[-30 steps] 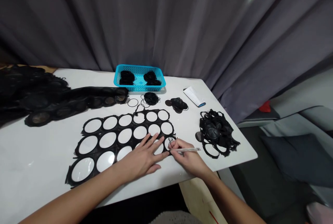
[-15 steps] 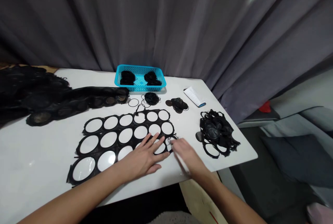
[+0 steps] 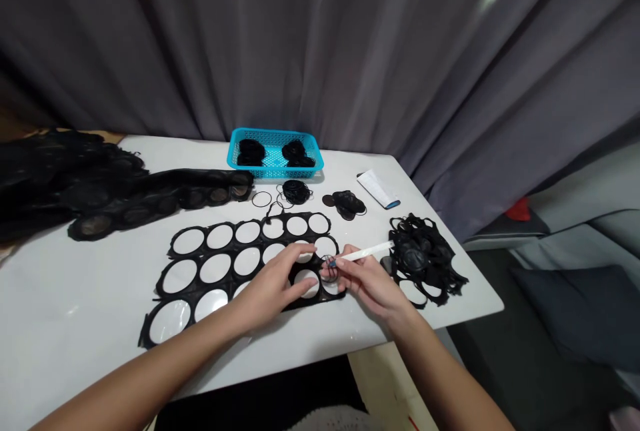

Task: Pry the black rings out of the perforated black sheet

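Observation:
A black sheet with rows of round holes lies flat on the white table. Over its right part is my left hand, thumb and fingers apart, holding nothing. My right hand, at the sheet's right end, grips a white stick-like tool with a dark blue tip. Thin black rings hang at that tip, between my two hands. Beyond the sheet lie a bundle of thin black rings, one loose ring and a small pile of black discs.
A blue basket with two black bundles stands at the back. Folded black sheeting covers the left rear. A pile of black scraps sits near the right edge, with a white packet behind it.
My left hand has lifted from lying flat on the sheet, its thumb and fingers now apart. My right hand has turned, showing the white tool and thin rings at its tip. The view has shifted slightly.

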`<state>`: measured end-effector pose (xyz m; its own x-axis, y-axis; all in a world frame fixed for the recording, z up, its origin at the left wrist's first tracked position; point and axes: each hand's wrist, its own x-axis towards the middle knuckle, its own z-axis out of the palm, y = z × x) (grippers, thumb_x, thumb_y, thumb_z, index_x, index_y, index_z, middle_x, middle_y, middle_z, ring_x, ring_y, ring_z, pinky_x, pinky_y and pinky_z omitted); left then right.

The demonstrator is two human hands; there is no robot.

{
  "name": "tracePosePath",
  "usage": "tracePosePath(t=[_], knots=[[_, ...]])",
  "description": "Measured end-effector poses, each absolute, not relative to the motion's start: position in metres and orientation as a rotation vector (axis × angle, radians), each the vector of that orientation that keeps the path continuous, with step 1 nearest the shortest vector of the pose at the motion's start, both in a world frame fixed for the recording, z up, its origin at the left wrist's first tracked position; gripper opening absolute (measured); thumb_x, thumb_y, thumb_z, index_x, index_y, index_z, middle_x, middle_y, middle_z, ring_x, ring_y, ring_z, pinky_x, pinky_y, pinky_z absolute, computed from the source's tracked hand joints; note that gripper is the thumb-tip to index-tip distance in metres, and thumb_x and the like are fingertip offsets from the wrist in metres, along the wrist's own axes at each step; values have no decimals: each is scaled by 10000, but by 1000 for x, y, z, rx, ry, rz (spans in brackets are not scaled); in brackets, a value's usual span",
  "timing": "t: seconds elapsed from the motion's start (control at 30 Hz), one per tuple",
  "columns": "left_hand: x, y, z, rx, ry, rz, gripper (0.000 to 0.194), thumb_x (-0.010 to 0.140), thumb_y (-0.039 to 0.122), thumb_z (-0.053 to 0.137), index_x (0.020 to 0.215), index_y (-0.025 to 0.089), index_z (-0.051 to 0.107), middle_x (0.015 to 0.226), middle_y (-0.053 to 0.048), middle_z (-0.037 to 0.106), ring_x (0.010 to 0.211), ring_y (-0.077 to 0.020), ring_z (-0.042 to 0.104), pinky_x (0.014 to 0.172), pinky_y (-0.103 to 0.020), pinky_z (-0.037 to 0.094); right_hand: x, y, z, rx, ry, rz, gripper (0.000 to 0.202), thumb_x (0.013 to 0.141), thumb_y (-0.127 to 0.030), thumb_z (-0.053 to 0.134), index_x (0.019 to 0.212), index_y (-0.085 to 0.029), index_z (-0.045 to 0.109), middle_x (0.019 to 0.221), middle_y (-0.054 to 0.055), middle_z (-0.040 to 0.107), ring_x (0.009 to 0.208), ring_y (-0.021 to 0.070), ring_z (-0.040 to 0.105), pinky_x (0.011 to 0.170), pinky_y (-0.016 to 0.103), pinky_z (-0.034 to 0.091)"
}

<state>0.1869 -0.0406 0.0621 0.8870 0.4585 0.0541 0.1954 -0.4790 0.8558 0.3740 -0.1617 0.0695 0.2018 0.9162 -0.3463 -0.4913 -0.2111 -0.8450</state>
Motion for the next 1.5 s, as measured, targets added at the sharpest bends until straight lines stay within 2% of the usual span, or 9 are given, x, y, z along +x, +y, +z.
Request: tracePosePath(t=[0.2,0.3,0.37,0.5,0.7,0.8,0.9,1.1,1.5], knots=[[193,-36,73,1482,271,130,564,907,365,646,1404,323,383,1475,-57,419,1370,-183,429,1150,-375,413,360,-161,77,-1033,-482,1518,366,718,-366,866,739,-200,542,806,-6,673,673,79,661,482,93,572],[194,-34,72,1311,245,116,585,855,320,716,1363,265,432,1113,-41,600,1058,-154,618,902,-264,518,357,-163,78,-1025,-444,1537,357,723,-335,857,756,-200,529,800,-1,665,708,95,676,523,104,596],[194,-32,73,1266,295,175,509,848,341,723,1287,216,500,850,12,572,857,-122,632,785,-216,485,356,-166,80,-1022,-421,1561,336,743,-318,831,774,-196,520,847,23,687,761,104,690,579,101,602],[193,-29,74,1233,398,315,429,868,374,690,1223,185,541,762,26,549,749,-96,598,756,-199,437,359,-173,80,-993,-409,1681,350,738,-291,834,790,-191,503,988,88,714,722,70,652,598,89,552],[171,-41,58,1849,558,296,296,971,411,501,1222,262,552,1094,-25,641,1053,-167,608,938,-300,468,366,-164,67,-1051,-364,1385,415,683,-322,890,740,-198,498,908,38,700,675,30,558,607,83,449],[150,-50,39,2538,384,245,289,1004,333,431,1258,297,565,1429,-15,494,1377,-222,421,1187,-465,332,364,-159,57,-1251,-523,1168,387,723,-414,845,706,-192,528,945,30,711,754,62,589,688,132,457],[135,-55,24,2936,196,241,445,987,361,490,1425,295,447,1556,-58,329,1447,-263,331,1194,-513,343,355,-161,48,-1445,-754,1170,302,784,-430,764,732,-199,576,927,5,713,817,89,600,740,166,428],[128,-55,20,3088,110,211,597,963,473,509,1511,333,317,1606,-103,169,1473,-300,262,1151,-519,404,340,-171,40,-1640,-1088,1124,163,880,-256,596,722,-219,582,933,-55,705,939,82,615,833,172,403],[127,-56,20,3053,92,176,649,959,467,516,1537,347,248,1617,-98,114,1493,-293,205,1190,-516,342,336,-172,36,-1787,-1421,876,226,895,-102,581,706,-222,558,889,-79,654,927,65,587,838,167,418]])
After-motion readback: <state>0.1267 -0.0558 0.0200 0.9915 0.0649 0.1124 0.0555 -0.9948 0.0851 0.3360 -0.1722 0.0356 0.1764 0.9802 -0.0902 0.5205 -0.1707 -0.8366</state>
